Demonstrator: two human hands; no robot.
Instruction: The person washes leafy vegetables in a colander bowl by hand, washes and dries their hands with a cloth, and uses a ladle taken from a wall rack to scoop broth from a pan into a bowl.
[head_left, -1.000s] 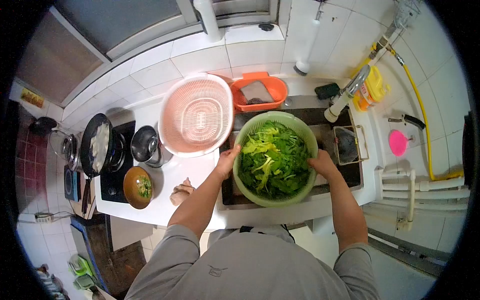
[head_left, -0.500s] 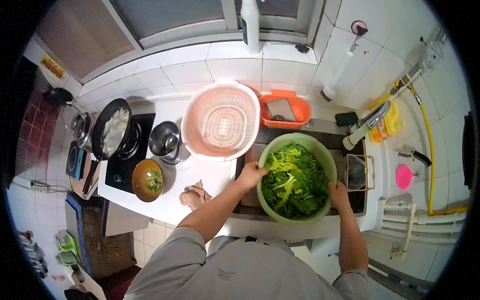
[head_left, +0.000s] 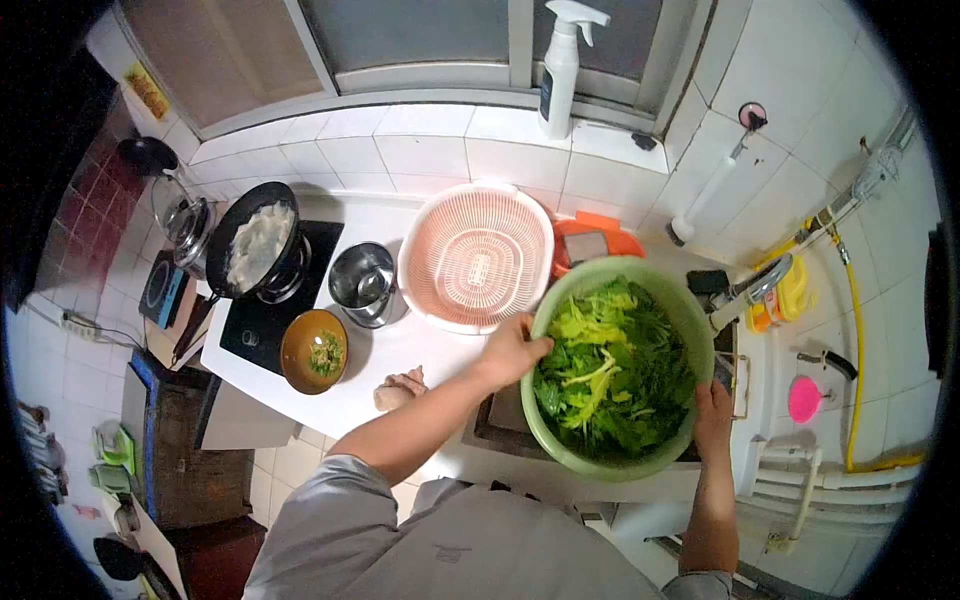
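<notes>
A large green basin (head_left: pixel 560 440) full of leafy greens (head_left: pixel 615 365) is held up above the sink (head_left: pixel 500 425), hiding most of it. My left hand (head_left: pixel 513 352) grips its left rim, thumb on the inner side. On the right side, my right hand (head_left: pixel 712 415) is closed round the rim. Just beyond my left hand, a pink strainer basket (head_left: pixel 478 262) sits on the counter with nothing in it. Part of an orange basin (head_left: pixel 610 243) with a greyish cloth shows behind the green basin.
On the left, a pan (head_left: pixel 262 240) with pale food sits on the stove (head_left: pixel 255 335). Nearby are a metal bowl (head_left: pixel 362 282), a brown bowl (head_left: pixel 314 352) and a crumpled item (head_left: pixel 398 388). The faucet (head_left: pixel 750 290) stands close to the green basin's right side.
The green basin appears larger and nearer, raised from the sink, and now covers part of the orange basin. Both hands have kept hold of it. The camera view has shifted.
</notes>
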